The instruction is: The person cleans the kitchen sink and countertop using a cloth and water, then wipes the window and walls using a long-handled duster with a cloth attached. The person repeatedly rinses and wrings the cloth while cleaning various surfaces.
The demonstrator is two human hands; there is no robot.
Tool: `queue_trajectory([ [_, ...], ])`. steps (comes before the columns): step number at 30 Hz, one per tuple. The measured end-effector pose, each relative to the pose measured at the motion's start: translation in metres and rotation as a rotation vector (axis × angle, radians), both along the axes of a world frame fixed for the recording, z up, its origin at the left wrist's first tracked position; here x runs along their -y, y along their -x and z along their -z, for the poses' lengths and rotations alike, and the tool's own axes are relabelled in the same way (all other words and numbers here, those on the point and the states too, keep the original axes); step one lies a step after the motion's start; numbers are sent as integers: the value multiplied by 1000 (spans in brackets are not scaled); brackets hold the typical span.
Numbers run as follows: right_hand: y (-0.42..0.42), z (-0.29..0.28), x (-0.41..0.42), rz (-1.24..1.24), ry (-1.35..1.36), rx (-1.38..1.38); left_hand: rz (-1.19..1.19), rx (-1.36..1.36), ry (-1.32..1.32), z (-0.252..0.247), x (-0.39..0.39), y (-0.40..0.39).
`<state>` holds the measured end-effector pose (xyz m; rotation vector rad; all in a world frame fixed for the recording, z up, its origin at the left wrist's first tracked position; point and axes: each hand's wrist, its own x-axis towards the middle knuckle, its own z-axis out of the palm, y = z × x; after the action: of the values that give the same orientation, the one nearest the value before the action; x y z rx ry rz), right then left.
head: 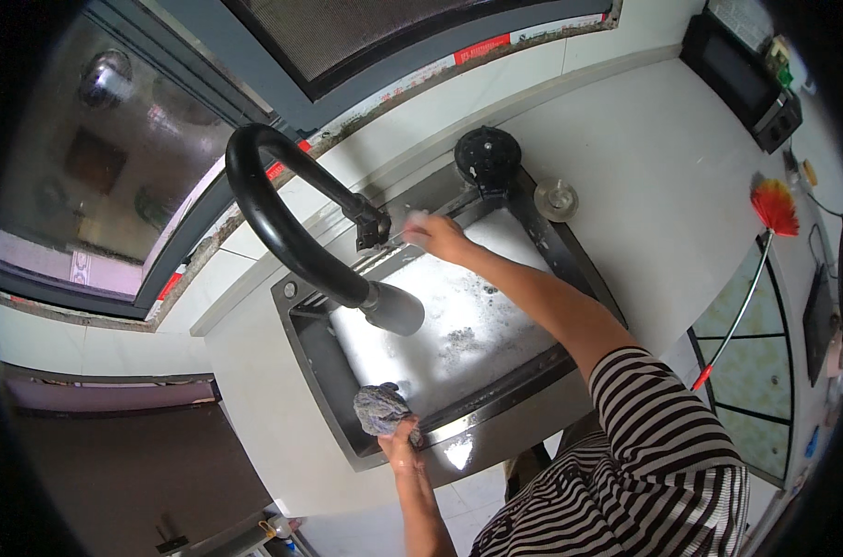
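My left hand (402,437) grips a wet, crumpled grey cloth (381,409) over the near left corner of the dark sink (324,376). White suds (456,327) with a few darker patches spread across the basin. My right hand (432,237) reaches over the sink to its back rim, beside the base of the black gooseneck faucet (268,230). Its fingers are blurred, and something pale and see-through shows at them; I cannot tell whether it is held. The faucet's grey spray head (397,311) hangs over the suds.
A round black fixture (487,157) sits at the sink's back right corner, near a small clear glass object (555,200) on the white countertop (644,167). A black microwave (738,80) stands far right. A red-orange duster (775,207) leans by the cabinet. A window (143,160) is behind.
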<state>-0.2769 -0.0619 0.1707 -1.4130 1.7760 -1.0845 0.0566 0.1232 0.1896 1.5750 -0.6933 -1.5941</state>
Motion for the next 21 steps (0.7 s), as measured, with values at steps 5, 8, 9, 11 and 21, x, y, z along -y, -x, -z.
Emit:
queue_trajectory([
  [5, -3, 140, -61, 248, -271, -397, 4, 13, 38, 6, 1, 4],
  [8, -61, 158, -88, -176, -123, -882, -10, 57, 69, 4, -3, -3],
  [9, -91, 145, -94, -571, -150, -1066, -41, 79, 119, -5, -7, -4],
  [11, -63, 189, -100, -714, 79, -877, 27, 9, 116, -16, -1, 17],
  [21, -73, 159, -85, -164, -227, -222, -13, -14, 44, -2, -6, -1],
])
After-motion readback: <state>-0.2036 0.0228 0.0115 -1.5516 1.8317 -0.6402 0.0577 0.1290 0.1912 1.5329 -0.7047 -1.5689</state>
